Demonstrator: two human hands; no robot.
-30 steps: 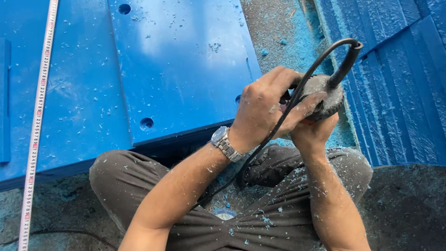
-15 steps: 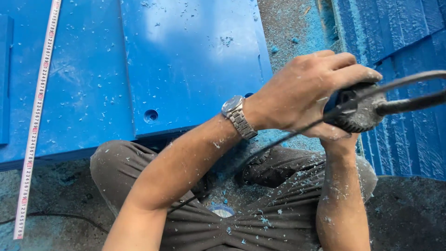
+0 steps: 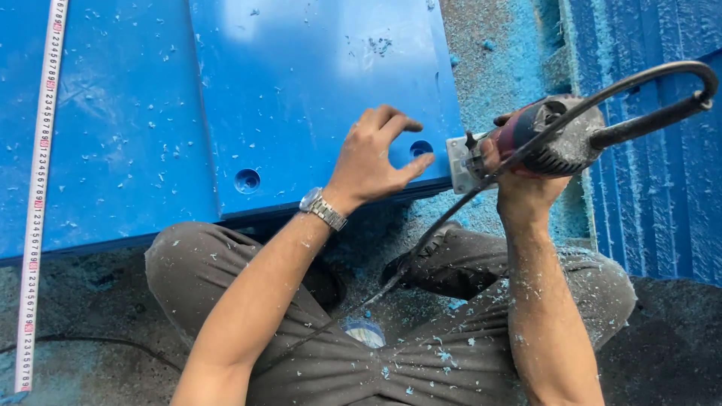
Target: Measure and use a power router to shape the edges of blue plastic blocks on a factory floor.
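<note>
My left hand (image 3: pixel 376 154), a metal watch on its wrist, lies flat with fingers spread on the near right corner of a thick blue plastic sheet (image 3: pixel 316 83), beside a round hole (image 3: pixel 420 148). My right hand (image 3: pixel 526 184) grips a corded hand-held power router (image 3: pixel 541 143) with a dark motor body. The router's pale base plate (image 3: pixel 456 164) sits against the sheet's right edge. A black cable (image 3: pixel 647 79) loops from the tool's top and runs down across my lap.
A second blue sheet (image 3: pixel 98 128) lies to the left, with a white measuring tape (image 3: pixel 41 188) along it. Another hole (image 3: pixel 247 180) is near the front edge. Blue shavings cover the ground (image 3: pixel 496 53). Blue ribbed panels (image 3: pixel 654 188) stand at the right. My crossed legs (image 3: pixel 421 338) are below.
My left hand has let go of the router and come down flat on the blue sheet. The right hand alone now holds the tool, set against the sheet's right edge.
</note>
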